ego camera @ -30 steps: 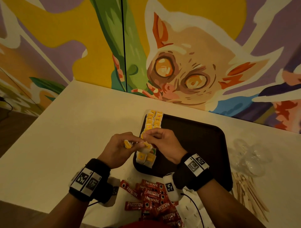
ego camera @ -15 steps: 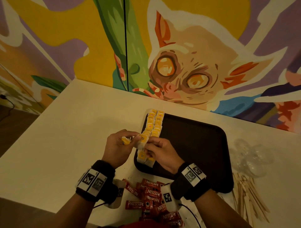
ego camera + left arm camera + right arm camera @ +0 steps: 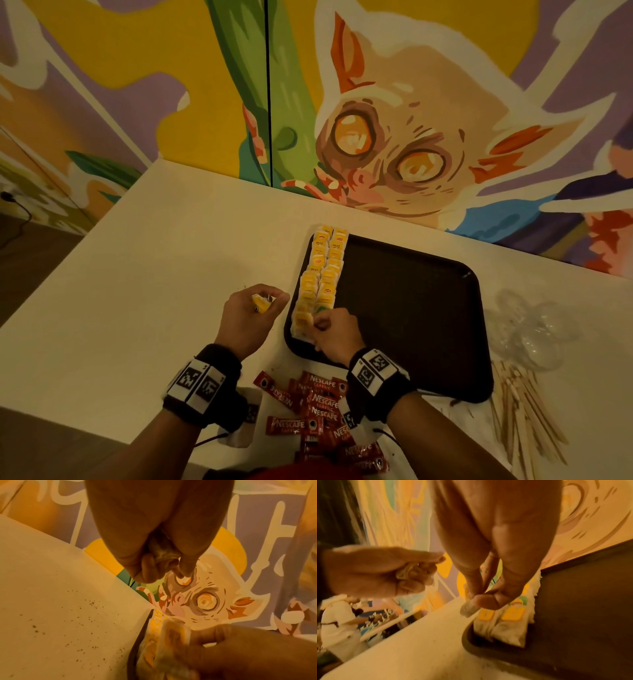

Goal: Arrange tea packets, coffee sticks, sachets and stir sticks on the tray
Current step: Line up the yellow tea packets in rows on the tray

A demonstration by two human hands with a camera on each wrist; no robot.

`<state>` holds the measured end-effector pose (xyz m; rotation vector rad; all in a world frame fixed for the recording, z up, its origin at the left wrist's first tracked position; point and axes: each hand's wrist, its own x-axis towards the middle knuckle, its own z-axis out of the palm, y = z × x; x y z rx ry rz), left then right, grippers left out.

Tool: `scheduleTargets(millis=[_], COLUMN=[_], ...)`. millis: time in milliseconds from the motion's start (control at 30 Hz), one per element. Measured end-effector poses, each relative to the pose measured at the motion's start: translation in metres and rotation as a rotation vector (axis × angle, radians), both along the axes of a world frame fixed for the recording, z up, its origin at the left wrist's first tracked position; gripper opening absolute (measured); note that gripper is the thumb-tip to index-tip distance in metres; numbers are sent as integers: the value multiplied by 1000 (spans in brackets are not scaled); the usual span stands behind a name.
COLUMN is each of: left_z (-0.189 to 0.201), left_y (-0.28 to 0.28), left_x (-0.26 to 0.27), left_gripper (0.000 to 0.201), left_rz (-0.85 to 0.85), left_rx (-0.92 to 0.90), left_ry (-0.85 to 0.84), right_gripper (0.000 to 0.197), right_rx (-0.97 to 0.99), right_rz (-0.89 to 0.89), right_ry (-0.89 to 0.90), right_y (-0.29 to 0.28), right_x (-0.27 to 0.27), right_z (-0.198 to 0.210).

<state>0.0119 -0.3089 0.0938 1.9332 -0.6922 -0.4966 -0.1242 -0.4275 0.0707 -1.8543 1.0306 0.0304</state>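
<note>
Head view — right hand (image 3: 334, 330) pinches tea packet (image 3: 303, 322); left hand (image 3: 248, 317) clutches spare packets (image 3: 261, 303).

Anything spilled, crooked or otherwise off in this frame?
Yes. Dark specks are scattered over the white table left of the tray, like spilled granules. The coffee sticks lie in a loose heap off the tray. The tea packets stand in two fairly even rows.

Tarsier mural (image 3: 394, 144), clear plastic cups (image 3: 534, 329)

Coffee sticks (image 3: 318, 407) partly hidden behind wrist; stir sticks (image 3: 524, 414) cropped.
</note>
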Motion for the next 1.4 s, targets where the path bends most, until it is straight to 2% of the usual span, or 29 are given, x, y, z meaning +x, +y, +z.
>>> scheduleTargets(millis=[167, 300, 433, 533, 667, 800, 900, 1000, 1100, 1233, 1400], left_z=[0, 2, 1, -3, 3, 9, 9, 9, 10, 13, 12], left_y=[3, 5, 4, 3, 2, 2, 4, 4, 2, -2, -2], left_x=[2, 4, 5, 6, 2, -1, 1, 2, 0, -5, -5], left_gripper=[10, 10, 7, 5, 17, 27, 33, 38, 40, 37, 32], left_rz=[7, 12, 11, -24, -79, -115, -141, -169, -206, -259, -315], left_rx=[18, 9, 23, 30, 30, 8, 22, 29, 45, 37, 37], left_ry=[1, 3, 19, 123, 266, 361, 341, 324, 294, 241, 200], right_gripper=[17, 26, 30, 26, 18, 31, 36, 25, 7, 14, 19], right_rx=[-2, -66, -92, -115, -100, -109, -181, -254, -184, -25, -55], right_rz=[-13, 27, -19, -42, -72, -70, -52, -64, -118, -43, 67], right_ry=[167, 220, 261, 211, 187, 142, 99, -5, -220, -450, -412], right_y=[12, 16, 19, 22, 22, 18, 14, 9, 6, 12, 15], right_x=[11, 16, 23, 22, 20, 16, 12, 10, 13, 19, 24], right_z=[-21, -21, -17, -16, -12, -12, -5, 1, 18, 44, 46])
